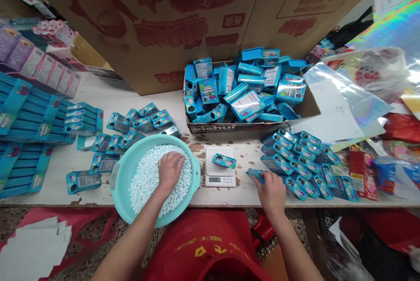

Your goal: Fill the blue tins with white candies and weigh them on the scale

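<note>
Table (pixel 212 197), mid-frame. Green basin (pixel 122 180), lower left of centre: rim overhangs the near edge; forearm pressure could tip it. White scale (pixel 224 181), centre: bears one askew tin (pixel 224 161); a bump could knock it off. Right hand (pixel 273 191), right of centre: grip narrow on a blue tin (pixel 255 173); a loose pinch risks dropping it. Left hand (pixel 169 171), in basin: fingers curled over white pellets (pixel 140 189), cannot tell if any held; overfull scoop could scatter.

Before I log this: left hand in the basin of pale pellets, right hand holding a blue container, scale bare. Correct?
Not quite: the scale isn't bare; the head view shows a blue container lying on it. The left hand is in the basin of pale pellets, and the right hand holds another blue container.
</note>
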Tool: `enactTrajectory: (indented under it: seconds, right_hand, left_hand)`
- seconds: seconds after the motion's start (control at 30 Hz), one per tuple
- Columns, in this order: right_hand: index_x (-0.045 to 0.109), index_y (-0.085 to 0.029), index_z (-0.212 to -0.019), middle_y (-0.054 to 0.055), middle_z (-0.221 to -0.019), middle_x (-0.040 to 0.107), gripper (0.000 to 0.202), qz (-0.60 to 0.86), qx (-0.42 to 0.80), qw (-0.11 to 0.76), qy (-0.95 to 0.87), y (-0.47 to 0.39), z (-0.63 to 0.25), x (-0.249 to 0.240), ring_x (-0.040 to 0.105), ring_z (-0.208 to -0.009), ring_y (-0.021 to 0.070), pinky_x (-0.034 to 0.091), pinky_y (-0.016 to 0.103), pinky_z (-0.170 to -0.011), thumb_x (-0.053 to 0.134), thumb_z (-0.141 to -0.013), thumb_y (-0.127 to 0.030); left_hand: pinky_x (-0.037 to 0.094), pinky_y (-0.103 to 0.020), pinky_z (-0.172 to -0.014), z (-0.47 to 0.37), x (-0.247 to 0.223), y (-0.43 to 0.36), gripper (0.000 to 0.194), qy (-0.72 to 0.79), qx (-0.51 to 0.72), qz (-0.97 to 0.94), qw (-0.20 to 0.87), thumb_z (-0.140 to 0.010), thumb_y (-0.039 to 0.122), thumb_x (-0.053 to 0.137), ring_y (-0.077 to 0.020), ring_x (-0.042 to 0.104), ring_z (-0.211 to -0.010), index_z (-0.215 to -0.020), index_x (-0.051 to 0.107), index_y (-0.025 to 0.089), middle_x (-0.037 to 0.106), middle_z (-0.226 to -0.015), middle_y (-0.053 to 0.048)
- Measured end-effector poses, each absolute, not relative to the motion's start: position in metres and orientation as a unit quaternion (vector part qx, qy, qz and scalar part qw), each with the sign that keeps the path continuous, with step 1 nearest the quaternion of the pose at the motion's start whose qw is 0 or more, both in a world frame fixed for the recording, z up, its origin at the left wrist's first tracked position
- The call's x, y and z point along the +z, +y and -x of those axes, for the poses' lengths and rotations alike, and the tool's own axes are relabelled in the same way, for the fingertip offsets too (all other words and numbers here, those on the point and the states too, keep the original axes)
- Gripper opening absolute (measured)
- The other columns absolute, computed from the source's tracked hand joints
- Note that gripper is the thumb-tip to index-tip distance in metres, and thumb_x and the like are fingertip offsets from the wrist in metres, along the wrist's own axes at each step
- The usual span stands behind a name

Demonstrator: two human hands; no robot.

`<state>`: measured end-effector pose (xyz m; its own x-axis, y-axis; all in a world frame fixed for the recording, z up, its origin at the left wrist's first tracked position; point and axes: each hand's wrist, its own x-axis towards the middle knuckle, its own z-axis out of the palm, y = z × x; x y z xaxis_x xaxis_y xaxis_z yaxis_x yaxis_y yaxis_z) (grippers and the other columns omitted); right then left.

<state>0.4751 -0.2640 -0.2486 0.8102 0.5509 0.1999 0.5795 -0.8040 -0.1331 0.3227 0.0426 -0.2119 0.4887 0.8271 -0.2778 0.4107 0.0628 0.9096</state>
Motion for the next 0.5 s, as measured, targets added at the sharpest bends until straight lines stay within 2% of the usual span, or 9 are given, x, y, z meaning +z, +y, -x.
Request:
enactTrajectory:
  seconds: [0.07,0.17,0.23,0.33,0.4,0.5]
  right_hand:
    - [0.053,-0.016,-0.107,0.018,-0.109,0.057,0.038,0.935,-0.076,0.168,-0.302,-0.248,-0.475,-0.247,0.048,-0.102,0.0315,0.039,0.043,-0.080,0.050,-0.086,-0.048]
    - [0.046,-0.017,-0.119,0.018,-0.125,0.050,0.055,0.889,-0.004,0.323,-0.326,-0.211,-0.476,-0.247,0.041,-0.119,0.0320,0.034,0.048,-0.095,0.058,-0.080,-0.054]
    - [0.051,-0.019,-0.112,0.015,-0.120,0.054,0.051,0.850,0.107,0.415,-0.307,-0.184,-0.477,-0.246,0.046,-0.115,0.0304,0.037,0.047,-0.095,0.060,-0.077,-0.054]
    - [0.055,-0.020,-0.095,0.008,-0.097,0.063,0.041,0.787,0.264,0.510,-0.226,-0.152,-0.475,-0.230,0.057,-0.093,0.0262,0.044,0.041,-0.085,0.064,-0.072,-0.053]
    - [0.056,-0.021,-0.092,0.005,-0.090,0.065,0.038,0.738,0.338,0.550,-0.198,-0.137,-0.469,-0.208,0.058,-0.086,0.0233,0.046,0.037,-0.081,0.067,-0.071,-0.050]
    - [0.060,-0.021,-0.097,0.004,-0.093,0.066,0.038,0.648,0.470,0.561,-0.211,-0.113,-0.451,-0.174,0.059,-0.085,0.0214,0.047,0.033,-0.078,0.068,-0.072,-0.048]
  left_hand:
    - [0.039,-0.027,-0.084,-0.326,-0.209,0.042,0.013,0.461,0.191,-0.664,0.558,-0.065,0.011,0.070,-0.0269,0.045,-0.111,-0.066,0.068,0.024,0.063,-0.089,-0.006]
    - [0.039,-0.026,-0.087,-0.333,-0.206,0.038,0.014,0.442,0.229,-0.647,0.578,-0.068,0.011,0.069,-0.0234,0.050,-0.105,-0.072,0.070,0.024,0.062,-0.089,-0.005]
    - [0.039,-0.023,-0.086,-0.336,-0.205,0.034,0.012,0.418,0.238,-0.643,0.596,-0.071,0.012,0.068,-0.0199,0.053,-0.097,-0.074,0.071,0.023,0.063,-0.088,-0.004]
    - [0.041,-0.023,-0.082,-0.339,-0.203,0.028,0.004,0.414,0.217,-0.607,0.643,-0.074,0.021,0.067,-0.0175,0.056,-0.088,-0.077,0.071,0.020,0.064,-0.085,-0.003]
    - [0.043,-0.024,-0.080,-0.338,-0.200,0.028,0.015,0.420,0.213,-0.517,0.715,-0.076,0.030,0.067,-0.0186,0.058,-0.089,-0.084,0.070,0.018,0.066,-0.090,-0.005]
    - [0.046,-0.031,-0.083,-0.332,-0.197,0.033,0.042,0.373,0.200,-0.315,0.849,-0.079,0.051,0.058,-0.0239,0.059,-0.100,-0.096,0.067,0.013,0.065,-0.106,-0.013]
